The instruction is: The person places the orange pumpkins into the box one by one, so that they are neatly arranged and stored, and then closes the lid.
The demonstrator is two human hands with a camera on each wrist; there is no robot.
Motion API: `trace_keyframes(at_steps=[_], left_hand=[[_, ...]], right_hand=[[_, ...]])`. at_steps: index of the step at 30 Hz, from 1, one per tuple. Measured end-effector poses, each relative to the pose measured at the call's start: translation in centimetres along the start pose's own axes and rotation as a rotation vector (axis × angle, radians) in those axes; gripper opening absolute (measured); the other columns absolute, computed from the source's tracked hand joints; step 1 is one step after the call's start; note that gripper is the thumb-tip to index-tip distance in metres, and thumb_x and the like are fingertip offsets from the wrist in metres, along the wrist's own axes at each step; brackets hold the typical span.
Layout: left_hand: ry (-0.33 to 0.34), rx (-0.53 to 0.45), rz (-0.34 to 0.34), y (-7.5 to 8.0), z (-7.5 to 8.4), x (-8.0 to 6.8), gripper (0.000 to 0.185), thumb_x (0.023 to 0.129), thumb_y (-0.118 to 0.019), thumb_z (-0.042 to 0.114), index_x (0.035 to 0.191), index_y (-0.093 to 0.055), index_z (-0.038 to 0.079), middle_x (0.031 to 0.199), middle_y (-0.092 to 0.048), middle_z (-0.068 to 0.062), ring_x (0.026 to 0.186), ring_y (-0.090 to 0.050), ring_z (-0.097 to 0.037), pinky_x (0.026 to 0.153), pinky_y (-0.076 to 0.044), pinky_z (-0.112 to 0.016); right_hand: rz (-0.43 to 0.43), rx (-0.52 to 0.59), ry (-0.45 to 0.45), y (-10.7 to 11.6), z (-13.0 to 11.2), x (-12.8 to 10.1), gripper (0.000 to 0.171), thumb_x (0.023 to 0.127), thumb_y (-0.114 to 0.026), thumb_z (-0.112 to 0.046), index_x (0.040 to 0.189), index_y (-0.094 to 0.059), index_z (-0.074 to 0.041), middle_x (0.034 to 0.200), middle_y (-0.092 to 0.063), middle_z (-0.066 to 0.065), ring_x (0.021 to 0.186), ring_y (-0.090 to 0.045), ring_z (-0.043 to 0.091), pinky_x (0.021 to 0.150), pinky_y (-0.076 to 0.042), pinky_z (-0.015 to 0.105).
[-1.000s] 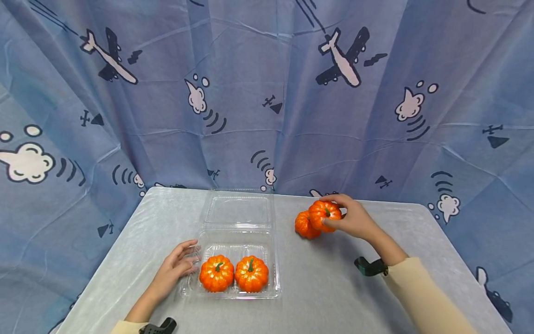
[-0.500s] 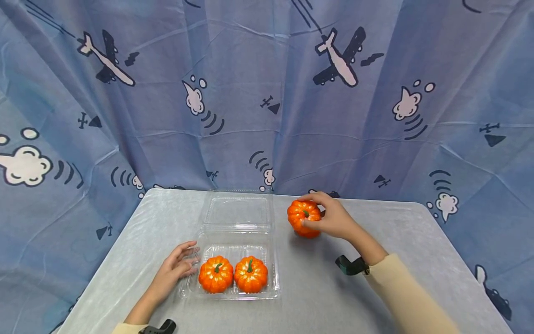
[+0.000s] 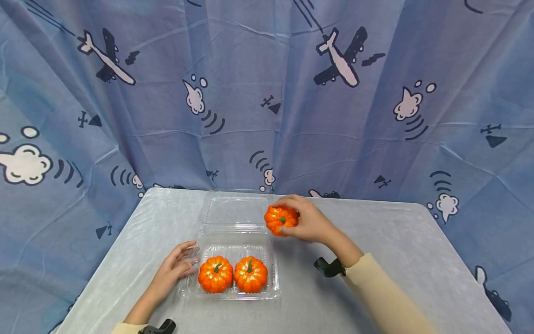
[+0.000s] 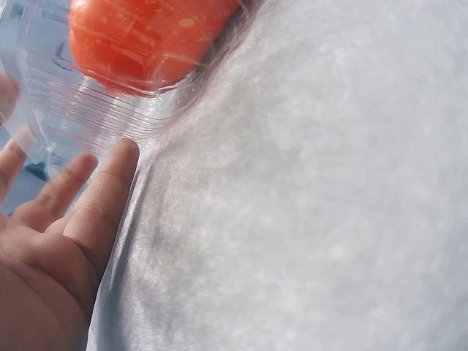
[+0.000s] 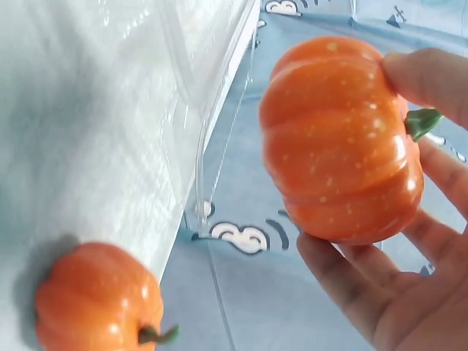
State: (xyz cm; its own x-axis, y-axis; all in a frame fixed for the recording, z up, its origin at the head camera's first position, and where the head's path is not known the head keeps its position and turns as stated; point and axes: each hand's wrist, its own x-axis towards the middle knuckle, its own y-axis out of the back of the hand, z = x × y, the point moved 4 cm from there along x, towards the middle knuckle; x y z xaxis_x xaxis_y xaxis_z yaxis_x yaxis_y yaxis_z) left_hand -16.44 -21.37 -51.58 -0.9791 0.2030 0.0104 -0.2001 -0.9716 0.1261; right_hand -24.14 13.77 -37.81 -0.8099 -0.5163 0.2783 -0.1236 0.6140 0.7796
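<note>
My right hand (image 3: 313, 221) grips a small orange pumpkin (image 3: 276, 221) with a green stem, thumb on one side and fingers on the other. In the right wrist view this pumpkin (image 5: 340, 139) is held above the table. Another pumpkin (image 5: 99, 300) sits on the tabletop there; in the head view the right hand hides it. Two more pumpkins, a left one (image 3: 215, 274) and a right one (image 3: 251, 274), stand side by side in the front of a clear plastic clamshell box (image 3: 233, 237). My left hand (image 3: 171, 266) lies with spread fingers at the box's left wall.
The box's transparent lid (image 3: 238, 211) is folded back flat toward the rear of the table, and the held pumpkin overlaps its right edge in the head view. A pale cloth covers the table (image 3: 375, 241). Behind its back edge hangs a blue curtain (image 3: 250, 93) printed with airplanes.
The right hand has carried its pumpkin leftward, past the one on the table, to the lid's right edge. The left hand and the two boxed pumpkins have stayed in place.
</note>
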Motion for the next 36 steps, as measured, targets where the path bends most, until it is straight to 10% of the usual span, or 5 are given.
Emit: trace_keyframes(at_steps=[36], left_hand=[[0.007,0.003,0.003,-0.1,0.1,0.0,0.054,0.092,-0.046,-0.002,0.144,-0.034,0.0,0.14,-0.041,-0.032,0.12,-0.053,-0.042,0.086,-0.056,-0.03]], right_hand=[[-0.234,-0.152,0.162,-6.7,-2.8,0.9,0.049,0.075,-0.075,-0.015,0.123,-0.064,-0.024,0.135,-0.056,0.005,0.125,-0.047,0.027,0.099,-0.048,0.044]])
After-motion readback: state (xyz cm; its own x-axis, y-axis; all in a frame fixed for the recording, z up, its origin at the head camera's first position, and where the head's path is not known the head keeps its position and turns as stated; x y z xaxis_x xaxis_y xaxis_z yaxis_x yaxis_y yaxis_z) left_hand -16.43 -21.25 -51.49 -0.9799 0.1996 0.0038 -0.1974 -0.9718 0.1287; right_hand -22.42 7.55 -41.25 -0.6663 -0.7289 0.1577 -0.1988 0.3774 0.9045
